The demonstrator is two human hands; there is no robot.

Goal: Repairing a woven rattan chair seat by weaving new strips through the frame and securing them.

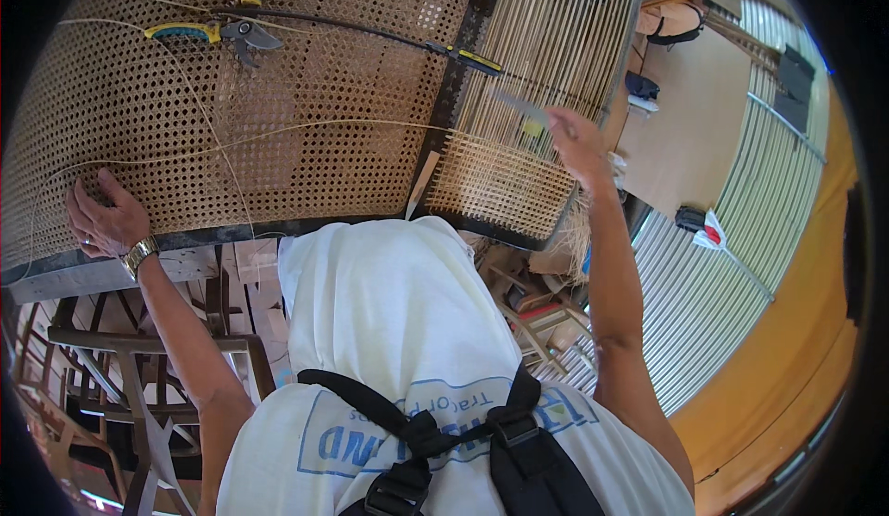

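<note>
My left hand (109, 215), with a watch on its wrist, lies with fingers apart on the woven cane panel (343, 183), near its front edge. A long loose cane strand (306, 126) runs from beside that hand across the panel to the slatted part at the right. There my right hand (582, 150) is closed on a flat grey blade-like tool (520, 104); its exact kind is unclear. The tool is above the lengthwise cane strips (528, 44). Nearer me, crosswise strands are woven through these strips (500, 178). A flat wooden stick (423, 186) lies on the dark frame bar between both parts.
Pruning shears (243, 35) with yellow-green handles and a thin dark rod-like tool (472, 60) with a yellow-black end lie on the panel. Loose cane ends (576, 238) hang at the right edge. Wooden chair frames (139, 340) stand below left; a wooden table (681, 118) stands right.
</note>
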